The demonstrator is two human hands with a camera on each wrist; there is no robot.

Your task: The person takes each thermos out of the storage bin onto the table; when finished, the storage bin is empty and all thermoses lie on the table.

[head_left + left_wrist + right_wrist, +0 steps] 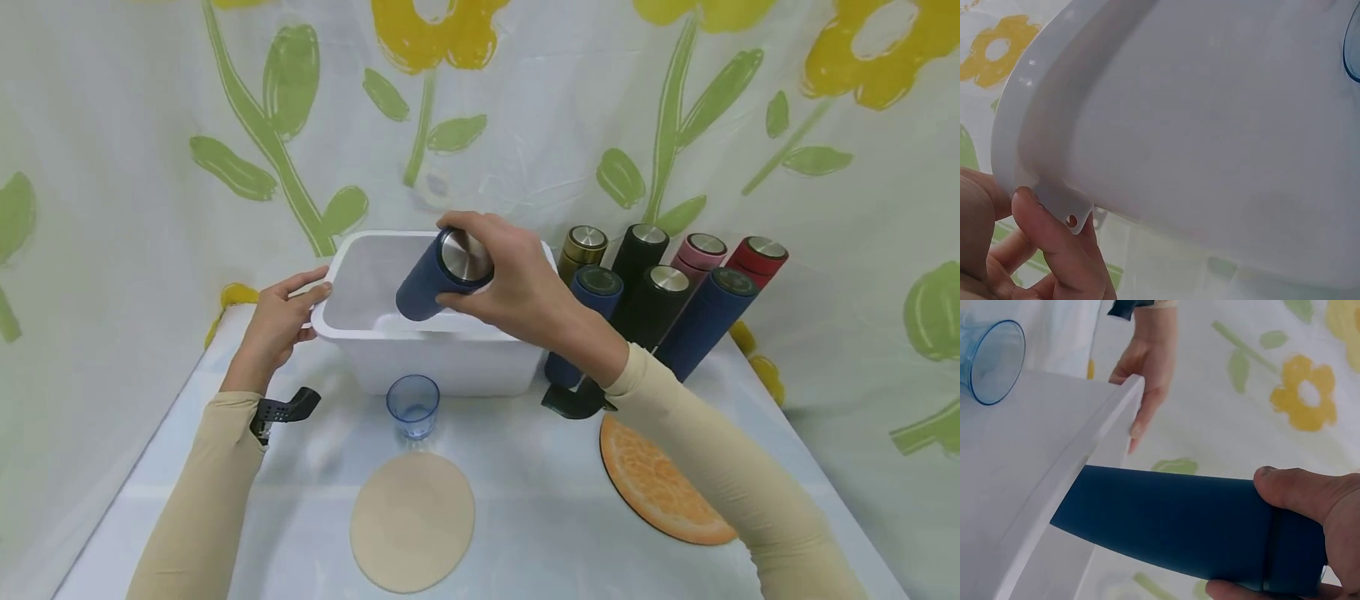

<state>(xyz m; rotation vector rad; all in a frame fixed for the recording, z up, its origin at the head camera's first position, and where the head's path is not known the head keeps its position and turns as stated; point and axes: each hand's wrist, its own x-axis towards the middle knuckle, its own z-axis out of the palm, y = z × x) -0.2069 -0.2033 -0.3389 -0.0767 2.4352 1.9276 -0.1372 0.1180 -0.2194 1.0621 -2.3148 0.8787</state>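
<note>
My right hand grips a blue vacuum flask near its steel-topped cap, thumb on one side and fingers on the other. The flask is tilted over the opening of a white plastic tub. Its base end dips behind the tub's near rim in the right wrist view, where the blue body shows most of its length. At the tub's left end, my left hand holds the rim corner. The left wrist view shows the thumb and fingers pinching that edge beside a small tab with a hole.
Several flasks in gold, black, pink, red and blue stand close together right of the tub. A clear blue glass stands before the tub, with a beige round mat nearer. An orange round mat lies partly under my right forearm.
</note>
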